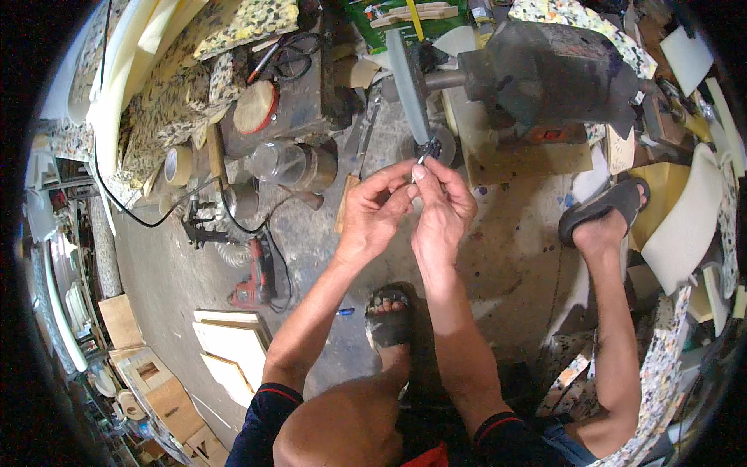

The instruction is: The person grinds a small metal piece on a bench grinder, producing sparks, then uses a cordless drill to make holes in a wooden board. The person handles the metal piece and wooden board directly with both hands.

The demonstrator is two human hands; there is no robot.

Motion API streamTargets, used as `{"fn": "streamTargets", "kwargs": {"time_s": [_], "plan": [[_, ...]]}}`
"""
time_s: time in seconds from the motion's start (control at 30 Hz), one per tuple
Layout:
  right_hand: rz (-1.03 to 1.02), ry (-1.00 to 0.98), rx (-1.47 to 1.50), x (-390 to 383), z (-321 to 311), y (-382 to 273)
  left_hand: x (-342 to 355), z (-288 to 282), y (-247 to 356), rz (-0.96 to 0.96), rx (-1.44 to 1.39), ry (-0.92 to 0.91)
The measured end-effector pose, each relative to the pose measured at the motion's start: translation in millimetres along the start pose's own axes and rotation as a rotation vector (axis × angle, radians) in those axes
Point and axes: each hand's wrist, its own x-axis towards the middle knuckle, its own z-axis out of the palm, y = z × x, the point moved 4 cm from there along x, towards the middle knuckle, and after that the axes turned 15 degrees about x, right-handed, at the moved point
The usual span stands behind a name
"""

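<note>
My left hand (375, 218) and my right hand (438, 218) meet at the centre of the head view, fingers pinched on a small shiny metal piece (422, 158) with a dark tip; its exact shape is unclear. Just above them is the lower edge of a grey-green wheel (406, 86) on the shaft of a bulky dark bench grinder (548, 78). Whether the piece touches the wheel, I cannot tell. Behind the fingertips a dark round object (445, 142) shows in part.
A red drill (247, 286), clear jar (276, 163), tape roll (178, 165), round red-rimmed item (254, 105) and cables lie to the left. Pale boards (222, 346) rest at lower left. Foam sheets (685, 222) crowd the right. My sandalled feet (387, 319) frame the work spot.
</note>
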Motion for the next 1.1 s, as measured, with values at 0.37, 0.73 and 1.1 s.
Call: {"fn": "streamTargets", "kwargs": {"time_s": [0.37,0.73,1.1], "plan": [[0.04,-0.005,-0.002,1,3,-8,2,4,-2,0.043,-0.041,-0.02],[-0.008,-0.02,-0.031,1,5,-2,1,-1,-3,-0.026,0.034,0.006],[-0.005,0.032,-0.018,1,5,4,7,-6,-5,0.003,0.126,-0.027]]}}
